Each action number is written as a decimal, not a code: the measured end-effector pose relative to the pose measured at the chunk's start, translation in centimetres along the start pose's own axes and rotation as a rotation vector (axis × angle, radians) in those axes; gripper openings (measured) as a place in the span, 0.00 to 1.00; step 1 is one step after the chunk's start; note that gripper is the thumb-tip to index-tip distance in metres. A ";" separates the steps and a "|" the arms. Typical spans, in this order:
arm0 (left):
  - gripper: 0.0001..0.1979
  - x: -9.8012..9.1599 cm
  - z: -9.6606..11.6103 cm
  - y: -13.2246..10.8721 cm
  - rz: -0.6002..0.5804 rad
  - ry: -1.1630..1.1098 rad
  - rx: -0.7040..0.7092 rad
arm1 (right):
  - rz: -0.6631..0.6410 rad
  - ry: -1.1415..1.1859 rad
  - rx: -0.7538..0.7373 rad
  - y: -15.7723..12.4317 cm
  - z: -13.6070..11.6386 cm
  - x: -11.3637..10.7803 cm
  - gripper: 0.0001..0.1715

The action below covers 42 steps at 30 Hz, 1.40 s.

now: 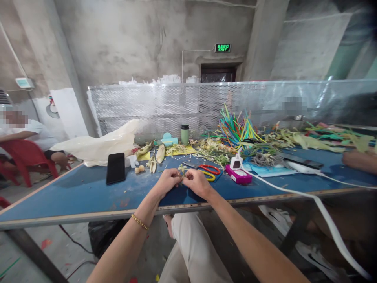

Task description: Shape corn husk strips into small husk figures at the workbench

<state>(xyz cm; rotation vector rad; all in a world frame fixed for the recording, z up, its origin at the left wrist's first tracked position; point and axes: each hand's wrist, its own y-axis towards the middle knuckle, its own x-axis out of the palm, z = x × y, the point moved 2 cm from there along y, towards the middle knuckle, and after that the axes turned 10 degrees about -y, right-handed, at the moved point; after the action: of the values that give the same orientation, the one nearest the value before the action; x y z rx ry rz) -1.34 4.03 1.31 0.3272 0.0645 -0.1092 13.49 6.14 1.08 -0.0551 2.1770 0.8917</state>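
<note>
My left hand point(170, 181) and my right hand point(198, 181) meet above the front of the blue table, fingers pinched together. Between them they hold a small pale yellow-green flower shape point(182, 169), its petals spread above the fingertips; its lower part is hidden by the fingers. Just beyond my right hand lie scissors with red and yellow handles point(211, 170). Ahead of my left hand are a split piece of dry corn husk point(152, 164), an ear-shaped husk point(160, 153) and small tan lumps point(140, 169).
A black phone point(115, 168) lies to the left. On the right are a magenta box point(238, 175), a white plug point(236, 162) and a trailing white cable point(324, 214). Colourful stems point(237, 127), husks and a green bottle point(185, 135) line the back. Another person's arm point(359, 162) rests at far right.
</note>
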 end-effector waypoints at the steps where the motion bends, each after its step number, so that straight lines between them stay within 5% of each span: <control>1: 0.02 0.1 0.1 0.0 -0.005 -0.027 -0.020 | 0.001 -0.002 -0.005 0.0 0.0 0.0 0.05; 8: 0.03 0.2 0.1 0.3 -0.030 -0.198 -0.149 | 0.060 0.009 0.004 0.0 -0.2 -0.2 0.06; 17: 0.06 -0.2 -0.5 0.3 0.065 -0.017 0.001 | -0.001 0.133 0.035 -0.1 0.1 -0.1 0.03; 31: 0.05 0.3 -0.6 0.2 -0.021 0.005 -0.002 | 0.021 -0.099 -0.019 -0.2 -0.7 0.0 0.10; 42: 0.07 0.1 -0.5 0.2 -0.011 -0.034 -0.019 | 0.008 0.007 -0.006 -0.2 -0.3 -0.3 0.05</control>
<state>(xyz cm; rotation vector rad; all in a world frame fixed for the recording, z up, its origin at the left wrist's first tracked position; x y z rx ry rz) -1.20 4.41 0.86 0.3061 0.0333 -0.1250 13.53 5.72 1.32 -0.0531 2.1822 0.9041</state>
